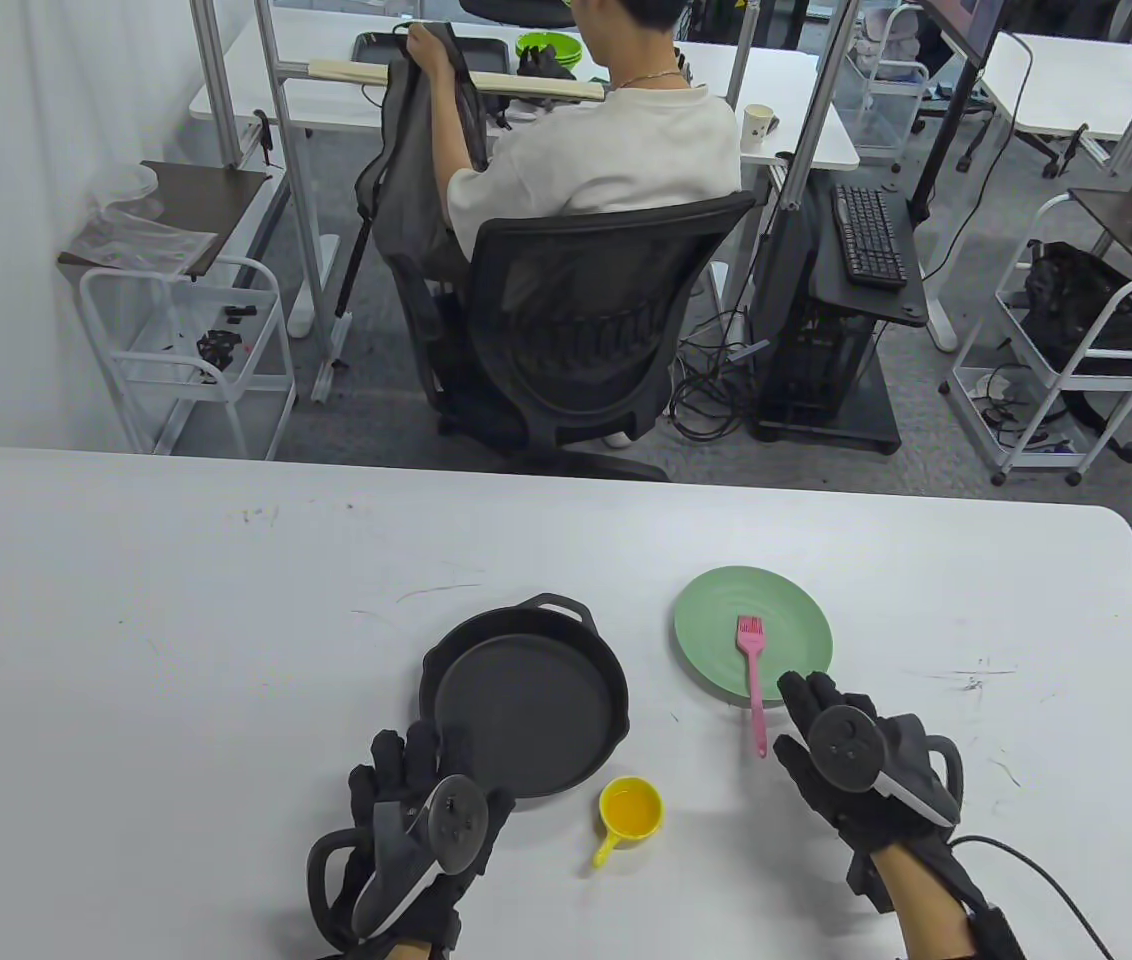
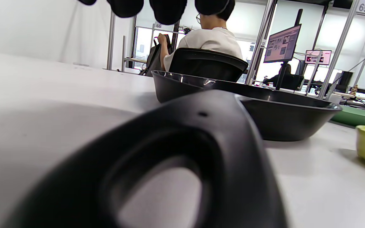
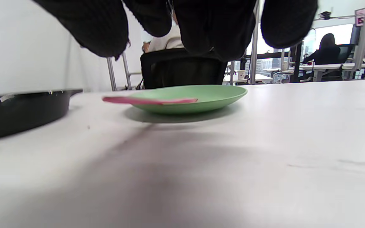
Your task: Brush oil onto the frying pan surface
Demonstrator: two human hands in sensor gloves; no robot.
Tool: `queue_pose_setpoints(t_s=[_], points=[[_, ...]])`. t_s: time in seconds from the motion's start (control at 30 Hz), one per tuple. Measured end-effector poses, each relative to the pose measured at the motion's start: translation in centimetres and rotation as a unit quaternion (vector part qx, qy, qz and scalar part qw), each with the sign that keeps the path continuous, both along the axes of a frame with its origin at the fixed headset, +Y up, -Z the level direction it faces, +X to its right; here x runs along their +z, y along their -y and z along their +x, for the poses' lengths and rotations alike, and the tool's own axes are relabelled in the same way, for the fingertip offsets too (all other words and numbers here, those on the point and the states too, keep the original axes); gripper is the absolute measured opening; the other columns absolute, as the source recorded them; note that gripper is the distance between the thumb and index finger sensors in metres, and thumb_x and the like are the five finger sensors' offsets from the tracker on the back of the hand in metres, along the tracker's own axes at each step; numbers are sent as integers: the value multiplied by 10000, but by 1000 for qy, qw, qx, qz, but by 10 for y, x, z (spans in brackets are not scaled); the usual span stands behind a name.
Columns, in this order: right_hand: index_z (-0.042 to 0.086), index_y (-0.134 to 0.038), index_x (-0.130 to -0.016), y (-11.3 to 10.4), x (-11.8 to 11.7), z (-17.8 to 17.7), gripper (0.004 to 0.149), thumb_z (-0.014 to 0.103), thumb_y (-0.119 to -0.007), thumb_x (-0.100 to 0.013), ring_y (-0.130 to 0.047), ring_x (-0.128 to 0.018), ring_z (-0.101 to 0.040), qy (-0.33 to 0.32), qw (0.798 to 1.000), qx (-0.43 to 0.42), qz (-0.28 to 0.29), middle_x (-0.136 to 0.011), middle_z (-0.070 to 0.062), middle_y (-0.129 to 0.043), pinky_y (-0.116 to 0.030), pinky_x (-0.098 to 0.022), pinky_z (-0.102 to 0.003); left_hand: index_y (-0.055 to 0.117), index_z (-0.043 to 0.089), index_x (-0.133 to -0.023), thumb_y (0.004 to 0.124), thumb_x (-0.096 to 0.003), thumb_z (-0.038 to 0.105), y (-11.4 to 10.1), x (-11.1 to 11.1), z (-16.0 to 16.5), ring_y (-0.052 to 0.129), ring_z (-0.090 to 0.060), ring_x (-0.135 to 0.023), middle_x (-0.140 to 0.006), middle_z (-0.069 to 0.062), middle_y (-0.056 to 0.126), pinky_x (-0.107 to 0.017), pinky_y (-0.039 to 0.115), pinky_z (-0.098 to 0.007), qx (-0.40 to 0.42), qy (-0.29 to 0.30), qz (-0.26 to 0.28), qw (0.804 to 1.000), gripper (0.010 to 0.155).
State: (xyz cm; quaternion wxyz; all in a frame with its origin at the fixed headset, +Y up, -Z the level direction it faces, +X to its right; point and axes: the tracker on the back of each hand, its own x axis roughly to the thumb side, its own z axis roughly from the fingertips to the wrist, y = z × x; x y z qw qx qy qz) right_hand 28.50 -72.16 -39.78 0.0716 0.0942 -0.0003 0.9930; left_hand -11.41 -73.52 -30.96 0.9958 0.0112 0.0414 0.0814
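Note:
A black frying pan (image 1: 524,700) sits on the white table (image 1: 176,620). My left hand (image 1: 416,775) lies flat and open over its near rim and handle, gripping nothing; the handle (image 2: 185,152) fills the left wrist view below my fingertips (image 2: 166,9). A pink brush (image 1: 753,680) lies with its bristles on a green plate (image 1: 796,610) and its handle sticking off the near rim. My right hand (image 1: 811,735) is open and empty just right of the brush handle. A small yellow cup of oil (image 1: 631,808) stands between the hands.
The right wrist view shows the plate (image 3: 214,95) and brush (image 3: 147,100) ahead of my fingers (image 3: 214,28), with the pan (image 3: 17,110) at left. A seated person on an office chair (image 1: 586,320) is beyond the table's far edge.

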Motion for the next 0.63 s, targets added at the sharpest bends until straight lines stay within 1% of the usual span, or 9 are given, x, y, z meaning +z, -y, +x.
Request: queue_pose_setpoints(t_s=[0.07,0.17,0.23,0.27,0.3,0.4,0.47,0.5,0.63], points=[[272,-383,-1185,-1,12,7,694,547,-664,-613,-520,-1097,-495,11,999,-33,-12,-1260,-189,-441,-543,-715,-706,327,327,-1220,544,-522,728,1,-2,1,328,-451,-1197,-1318,-69,338,-821,337,-629,-10,4,-10,1000,834],[284,-382,-1191,6,25,16,711,586,-651,-605,-368,-1130,-536,9,998,-63,13,-1283,-186,-372,-440,-729,-756,273,358,-1225,522,-518,742,3,-6,2,207,-425,-1210,-1337,-44,244,-832,245,-614,-21,5,-20,1000,843],[301,-319,-1196,7,28,20,725,607,-620,-612,-236,-1131,-537,4,999,-42,-17,-1295,-168,-264,-349,-739,-767,238,374,-1224,510,-516,748,4,-7,3,124,-413,-1206,-1341,-31,186,-828,186,-608,-30,9,-34,999,846],[310,-300,-1197,7,29,22,728,610,-615,-614,-153,-1129,-532,2,999,-40,-18,-1296,-155,-214,-302,-741,-772,231,377,-1223,518,-514,744,5,-8,3,93,-398,-1201,-1340,-18,157,-823,155,-602,-33,8,-37,999,848],[303,-325,-1196,8,30,24,727,603,-632,-609,-127,-1121,-533,-5,999,-46,-11,-1294,-155,-212,-288,-732,-782,222,379,-1221,519,-515,741,6,-8,2,68,-388,-1195,-1337,-9,140,-818,134,-596,-37,10,-42,998,848],[319,-274,-1197,14,32,25,740,602,-631,-614,62,-1071,-498,-16,997,-53,-62,-1275,-132,-69,-106,-700,-785,184,387,-1219,509,-519,743,8,-10,-1,-12,-375,-1172,-1321,-4,52,-798,78,-594,-32,10,-56,998,850],[315,-245,-1198,17,30,23,758,614,-625,-614,124,-1040,-503,-15,996,-33,-77,-1258,-133,-23,-41,-673,-791,162,395,-1216,498,-519,745,10,-11,-2,-33,-367,-1168,-1317,4,26,-794,61,-597,-28,10,-64,997,849],[314,-242,-1199,17,30,22,761,619,-621,-614,129,-1039,-504,-18,996,-21,-83,-1257,-136,15,-37,-668,-793,153,398,-1214,494,-518,746,12,-12,-2,-39,-368,-1167,-1316,7,21,-792,59,-600,-25,10,-70,997,849],[315,-254,-1198,18,32,19,755,616,-622,-612,117,-1044,-506,-20,996,-22,-81,-1259,-136,7,-39,-668,-795,155,396,-1213,489,-520,744,14,-13,-2,-38,-366,-1166,-1316,5,25,-792,62,-603,-27,10,-78,997,845]])
